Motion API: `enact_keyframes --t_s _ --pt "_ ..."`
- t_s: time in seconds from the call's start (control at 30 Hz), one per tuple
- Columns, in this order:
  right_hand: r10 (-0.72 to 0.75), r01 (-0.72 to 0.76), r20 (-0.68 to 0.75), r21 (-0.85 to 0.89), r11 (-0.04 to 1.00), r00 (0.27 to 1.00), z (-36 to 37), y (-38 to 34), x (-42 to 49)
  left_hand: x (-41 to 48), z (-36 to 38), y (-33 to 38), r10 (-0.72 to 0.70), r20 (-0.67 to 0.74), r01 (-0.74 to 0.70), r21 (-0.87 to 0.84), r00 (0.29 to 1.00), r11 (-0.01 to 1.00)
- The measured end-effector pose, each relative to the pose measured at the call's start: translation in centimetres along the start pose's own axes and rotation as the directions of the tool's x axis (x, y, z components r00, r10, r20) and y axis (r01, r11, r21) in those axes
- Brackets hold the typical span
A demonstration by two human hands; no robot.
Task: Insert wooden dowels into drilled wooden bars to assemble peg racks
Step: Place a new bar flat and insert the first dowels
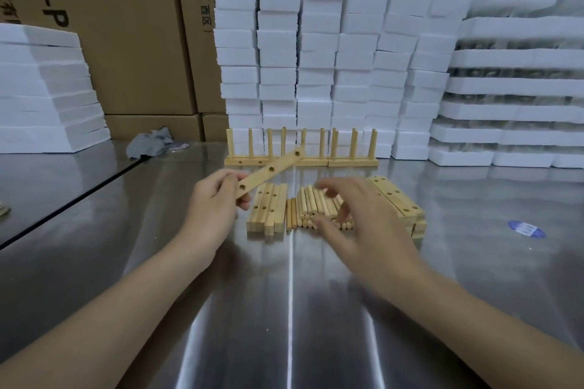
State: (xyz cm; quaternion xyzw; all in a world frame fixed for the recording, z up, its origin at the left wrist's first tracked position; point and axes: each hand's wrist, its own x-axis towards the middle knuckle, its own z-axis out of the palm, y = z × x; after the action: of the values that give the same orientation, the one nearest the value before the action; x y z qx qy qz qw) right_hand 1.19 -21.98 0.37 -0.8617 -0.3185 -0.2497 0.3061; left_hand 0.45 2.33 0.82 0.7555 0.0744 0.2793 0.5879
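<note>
**A:** How many hands do we see, and what are they doing?

**B:** Two bare hands reach in from the bottom edge. The left hand pinches one end of a single drilled bar between thumb and fingers. It holds the bar slantwise above the steel counter, and we count three holes along its face. The right hand hangs over the pile of dowels with fingers spread and bent. It is blurred, so we cannot tell whether it touches any.

**A:** And the loose wood?

**B:** Just left of the pile, two stray dowels lie side by side. Beside them is a row of bars, about four, lying flat. Right of the pile sits a stack of bars, partly hidden by the hand, so we cannot count it. The pile itself is too dense to count.

**A:** Anything finished?

**B:** At the back, finished racks stand in a line, with at least nine upright pegs. Behind them rise white foam blocks and cardboard boxes. One grey cloth lies at left, and one blue sticker at right.
</note>
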Motion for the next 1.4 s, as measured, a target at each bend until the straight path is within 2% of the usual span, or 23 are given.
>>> enact_keyframes --t_s 0.1,0.2,0.3,0.43,0.53,0.63,0.77,0.9,0.97,1.07,1.27,1.4 --pt "0.024 -0.023 -0.072 0.016 1.0 0.997 -0.3 0.5 0.3 -0.7 0.1 1.0 -0.018 0.055 0.021 -0.054 0.998 0.998" --pt "0.031 -0.031 -0.094 0.005 1.0 0.995 -0.2 0.7 0.3 -1.3 0.3 1.5 0.032 0.184 -0.02 -0.063 0.982 0.998" --pt "-0.05 0.038 -0.117 -0.106 0.994 0.992 -0.4 1.0 0.6 -1.5 0.3 1.5 0.062 0.288 -0.053 -0.037 0.956 0.998" --pt "-0.167 0.141 -0.133 -0.184 0.973 0.977 -1.5 2.1 1.3 -1.3 0.1 1.2 0.065 0.358 -0.075 0.016 0.931 0.997" --pt "-0.195 0.202 0.054 -0.171 0.964 0.979 -2.9 2.6 1.9 -1.3 0.1 0.9 0.068 0.409 -0.081 0.015 0.91 0.997" --pt "-0.138 0.177 0.27 -0.124 0.976 0.953 -3.9 3.2 2.0 -1.6 0.4 0.7 0.102 0.469 -0.117 0.001 0.877 0.993" --pt "-0.058 0.148 0.445 -0.171 0.974 0.893 -4.5 3.9 1.7 -1.3 0.4 -0.3 0.177 0.416 -0.24 0.103 0.892 0.965" --pt "0.025 0.126 0.54 -0.241 0.962 0.841 -4.1 4.0 1.4 -1.0 0.4 -1.3 0.284 0.32 -0.371 0.256 0.904 0.893" --pt "0.042 0.106 0.546 -0.236 0.966 0.837 -4.1 4.0 1.4 -0.9 0.5 -1.4 0.361 0.302 -0.457 0.366 0.882 0.811" --pt "0.052 0.103 0.556 -0.244 0.964 0.83 -4.1 3.8 1.4 -0.7 0.9 -1.7 0.409 0.361 -0.543 0.485 0.838 0.685" --pt "0.065 0.102 0.618 -0.231 0.967 0.783 -4.9 3.1 1.5 -1.0 1.5 -1.4 0.436 0.498 -0.662 0.586 0.749 0.467" --pt "0.074 0.096 0.621 -0.237 0.967 0.781 -5.0 2.9 1.5 -1.1 1.6 -1.2 0.396 0.542 -0.67 0.627 0.741 0.396"
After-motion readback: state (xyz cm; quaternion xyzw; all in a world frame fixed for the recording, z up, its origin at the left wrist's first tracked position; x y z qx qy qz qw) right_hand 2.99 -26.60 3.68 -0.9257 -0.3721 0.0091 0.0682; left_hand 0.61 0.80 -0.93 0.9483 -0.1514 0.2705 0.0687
